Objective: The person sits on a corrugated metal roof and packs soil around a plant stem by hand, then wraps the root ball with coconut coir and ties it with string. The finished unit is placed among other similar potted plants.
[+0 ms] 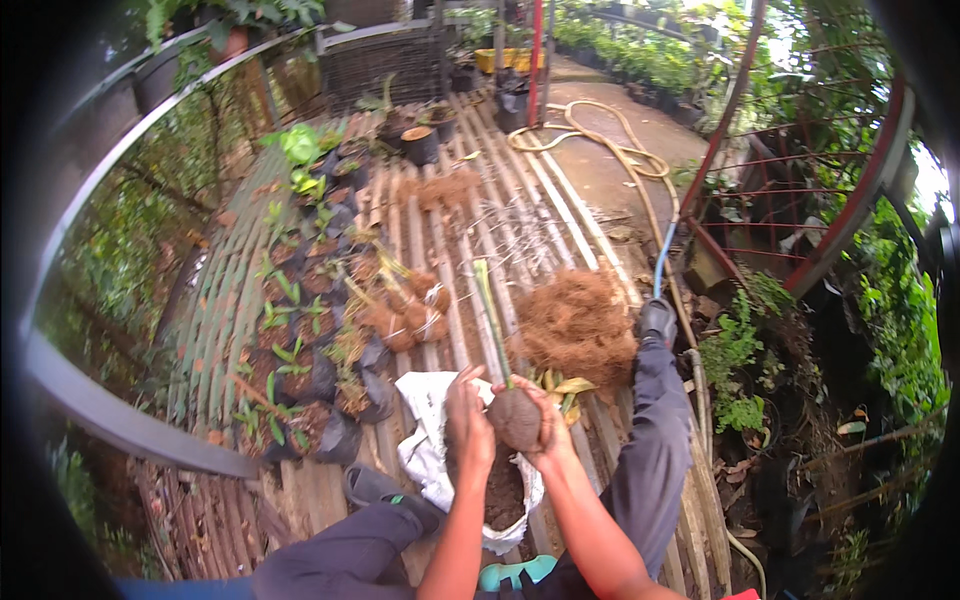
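Observation:
A brown, rounded ball of soil (515, 420) with a long green stem (490, 310) rising from it is held over the open sack. My right hand (547, 425) is wrapped round the ball's right side. My left hand (468, 418) is at the ball's left side, fingers stretched out; I cannot tell whether it touches. Below both hands, a white sack (428, 460) stands with its mouth folded down and dark soil (503, 498) inside. Just beyond the hands lies a heap of brown coconut fibre (575, 325).
Left of the sack are several fibre-wrapped, tied plant balls (405, 318) and rows of seedlings in black bags (310, 370). A smaller fibre clump (440, 190) and black pots (420, 147) are farther back. A yellow hose (640, 165) runs along the right, near a red metal frame (790, 200).

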`<state>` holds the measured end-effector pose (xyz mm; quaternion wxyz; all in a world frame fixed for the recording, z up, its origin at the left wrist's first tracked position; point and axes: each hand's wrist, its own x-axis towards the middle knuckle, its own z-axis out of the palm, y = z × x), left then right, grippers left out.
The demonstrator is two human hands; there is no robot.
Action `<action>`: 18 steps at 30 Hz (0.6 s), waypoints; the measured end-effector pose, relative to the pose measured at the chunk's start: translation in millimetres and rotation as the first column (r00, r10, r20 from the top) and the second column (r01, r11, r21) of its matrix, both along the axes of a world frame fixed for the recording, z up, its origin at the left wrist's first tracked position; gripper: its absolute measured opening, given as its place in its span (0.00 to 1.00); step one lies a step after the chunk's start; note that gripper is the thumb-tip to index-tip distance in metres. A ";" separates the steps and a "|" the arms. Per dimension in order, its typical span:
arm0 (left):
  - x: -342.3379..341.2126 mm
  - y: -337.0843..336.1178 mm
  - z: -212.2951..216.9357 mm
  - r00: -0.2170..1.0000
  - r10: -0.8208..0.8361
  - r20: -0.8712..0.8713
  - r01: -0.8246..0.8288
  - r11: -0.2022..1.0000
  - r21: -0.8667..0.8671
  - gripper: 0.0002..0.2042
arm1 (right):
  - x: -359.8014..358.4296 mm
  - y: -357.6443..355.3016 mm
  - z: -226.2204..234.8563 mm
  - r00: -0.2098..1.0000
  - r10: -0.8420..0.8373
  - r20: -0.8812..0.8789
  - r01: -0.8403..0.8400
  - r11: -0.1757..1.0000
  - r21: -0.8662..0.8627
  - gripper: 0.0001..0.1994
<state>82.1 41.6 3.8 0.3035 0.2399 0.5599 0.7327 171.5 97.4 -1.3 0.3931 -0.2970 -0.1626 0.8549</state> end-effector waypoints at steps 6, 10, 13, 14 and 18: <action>5.9 -6.1 -15.1 0.683 -0.154 0.714 0.074 0.987 0.142 0.42 | -10.3 -16.2 6.8 0.907 -0.304 0.292 0.125 0.856 0.502 0.20; 13.2 -0.4 -19.8 0.731 -0.272 0.626 0.123 0.955 0.272 0.35 | -12.8 -9.9 0.6 0.802 -0.489 0.344 0.263 0.805 0.532 0.18; 21.3 3.2 -18.0 0.939 -0.043 0.340 0.017 0.997 0.078 0.21 | -11.6 -11.5 -7.5 0.823 -0.438 0.361 0.198 0.817 0.541 0.17; 24.3 3.0 -16.5 0.920 0.025 0.391 -0.030 1.000 0.008 0.17 | -12.1 -12.4 -9.9 0.814 -0.448 0.370 0.192 0.808 0.558 0.18; 26.4 1.6 -5.8 0.936 0.122 0.331 -0.109 0.992 -0.057 0.15 | -13.5 -7.6 -13.2 0.798 -0.449 0.403 0.141 0.788 0.599 0.22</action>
